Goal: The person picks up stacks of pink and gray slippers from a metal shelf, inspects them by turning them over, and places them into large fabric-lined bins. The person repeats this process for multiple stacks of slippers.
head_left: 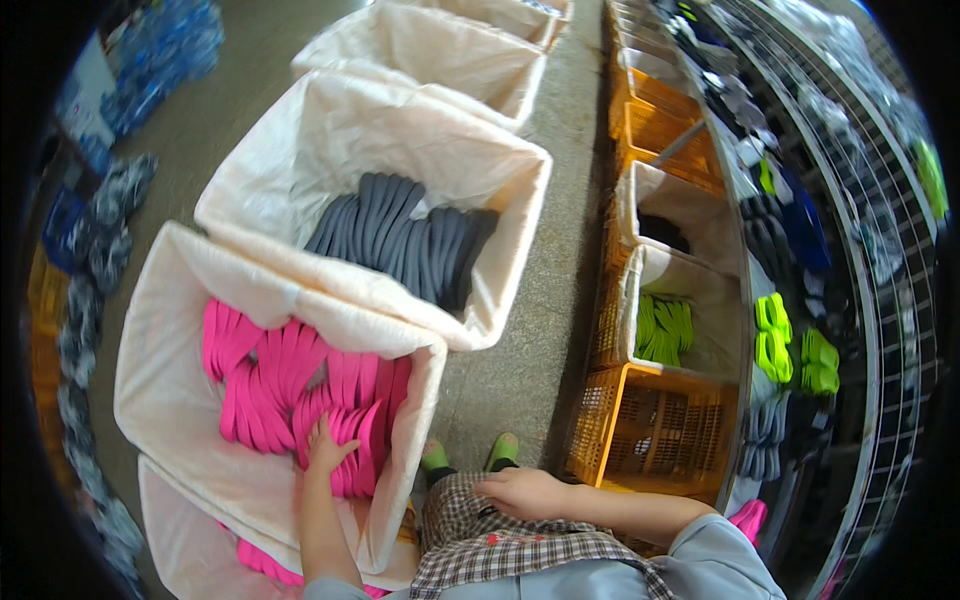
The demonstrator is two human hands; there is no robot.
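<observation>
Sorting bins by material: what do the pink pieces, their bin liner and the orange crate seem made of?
Pink pieces: probably foam or rubber, matte, thin flat slabs stacked on edge. Liner: cream woven cloth, creased and sagging. Orange crate: rigid moulded plastic, lattice walls.

You look from one camera on your head, facing straight down, close above the bin of pink soles (290, 385). The picture bends near its rim.

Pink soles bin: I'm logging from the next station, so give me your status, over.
Left hand open, reaching into the pink soles in the lined bin. Right hand empty, resting on checked clothing at the lap. Nothing in the way.
</observation>
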